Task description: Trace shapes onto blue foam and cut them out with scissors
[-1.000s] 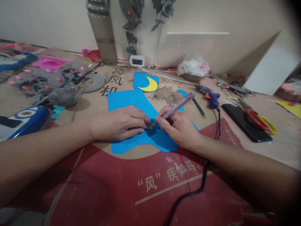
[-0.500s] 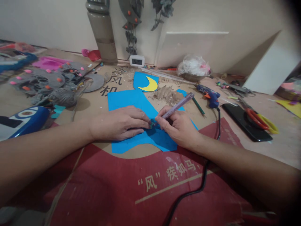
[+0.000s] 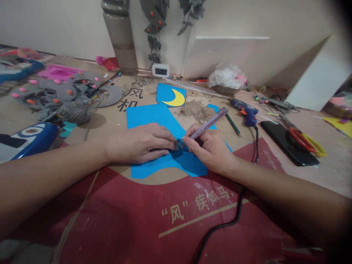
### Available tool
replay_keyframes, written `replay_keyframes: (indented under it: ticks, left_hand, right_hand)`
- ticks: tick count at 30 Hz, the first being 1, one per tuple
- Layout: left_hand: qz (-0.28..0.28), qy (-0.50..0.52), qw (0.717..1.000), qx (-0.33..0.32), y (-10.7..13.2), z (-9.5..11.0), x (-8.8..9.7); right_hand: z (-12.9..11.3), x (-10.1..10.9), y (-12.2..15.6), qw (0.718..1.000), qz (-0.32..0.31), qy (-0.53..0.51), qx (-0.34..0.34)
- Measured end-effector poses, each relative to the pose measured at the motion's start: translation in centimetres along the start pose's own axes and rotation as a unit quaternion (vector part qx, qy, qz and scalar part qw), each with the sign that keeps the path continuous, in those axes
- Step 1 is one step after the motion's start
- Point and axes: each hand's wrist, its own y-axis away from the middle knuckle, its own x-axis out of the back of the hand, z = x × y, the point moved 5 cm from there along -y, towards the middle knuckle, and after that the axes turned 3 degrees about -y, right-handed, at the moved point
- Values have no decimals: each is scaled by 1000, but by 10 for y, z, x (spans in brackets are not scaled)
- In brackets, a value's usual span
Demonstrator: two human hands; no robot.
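Note:
A blue sheet (image 3: 145, 117) with cut edges lies on the cardboard in front of me. My left hand (image 3: 150, 143) rests flat across it with fingers stretched out. Its fingertips touch a small teal piece (image 3: 179, 143) on the sheet, partly covered by my fingers and in shadow. In my right hand (image 3: 210, 146) is a pale purple pen (image 3: 210, 123), tilted up to the right, its tip down beside that piece. The exact tip is hard to make out. Beyond the sheet lies a smaller blue piece (image 3: 162, 91) with a yellow crescent moon (image 3: 178, 98) on it.
Right of the sheet are a green pencil (image 3: 233, 124), a blue glue gun (image 3: 246, 112) with a black cord, and a black phone (image 3: 286, 143) under orange-and-yellow scissors (image 3: 305, 141). A white digital clock (image 3: 161, 70) stands behind. Grey craft pieces (image 3: 55, 95) lie left.
Both hands, the pen and the blue sheet stay almost exactly in place. The whole view has shifted very slightly.

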Motion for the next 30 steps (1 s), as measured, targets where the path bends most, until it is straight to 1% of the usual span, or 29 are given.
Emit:
replay_keyframes:
  ticks: [4,17,30]
  left_hand:
    - [6,-3,1000,-8,1,0,0]
    - [10,10,1000,-1,0,0,1]
    - [2,-6,1000,-5,0,0,0]
  right_hand:
    - [0,-1,0,1000,-2,6,2]
    - [-1,-2,-1,1000,-10,5,9]
    - [1,0,0,999,11,16,-26]
